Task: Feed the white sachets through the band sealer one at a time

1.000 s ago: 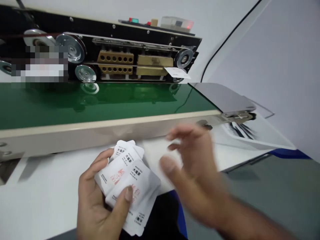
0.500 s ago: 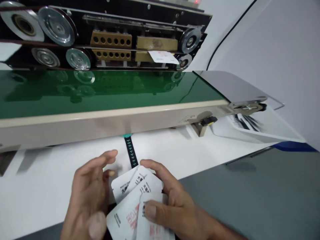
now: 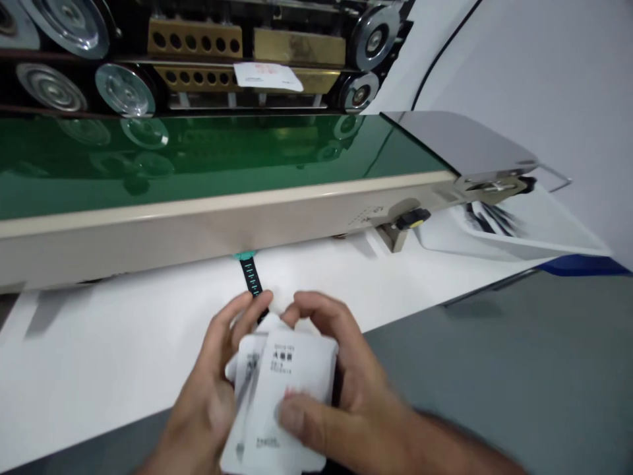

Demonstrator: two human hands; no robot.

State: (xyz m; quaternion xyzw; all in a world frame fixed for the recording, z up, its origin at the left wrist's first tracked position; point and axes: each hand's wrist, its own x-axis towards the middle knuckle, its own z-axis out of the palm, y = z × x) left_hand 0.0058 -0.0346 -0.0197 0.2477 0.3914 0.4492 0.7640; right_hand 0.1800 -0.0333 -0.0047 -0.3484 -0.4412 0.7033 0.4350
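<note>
I have a small stack of white printed sachets [image 3: 270, 412] between my hands, low in the middle of the head view. Dark characters and some red print show on the top one. My right hand [image 3: 361, 396] is closed on the stack, thumb across its face and fingers round the right and far edges. Against the left edge rests my left hand [image 3: 210, 389], its fingers curled round the far left corner. The sachets beneath stick out a little to the left. Another white sachet [image 3: 270, 76] sits between the belts of the sealing machine [image 3: 198, 41].
A green conveyor belt [image 3: 217, 165] with a pale side rail [image 3: 198, 214] runs across in front. Under it lies a white tabletop [image 3: 99, 356] with a black-and-teal strap [image 3: 250, 274]. A white bin [image 3: 548, 231] holding dark items stands at the right, below the conveyor's end.
My left hand has come in from apart to touch the stack. The fanned sachets are now squared closer together. The sachet in the machine has moved left.
</note>
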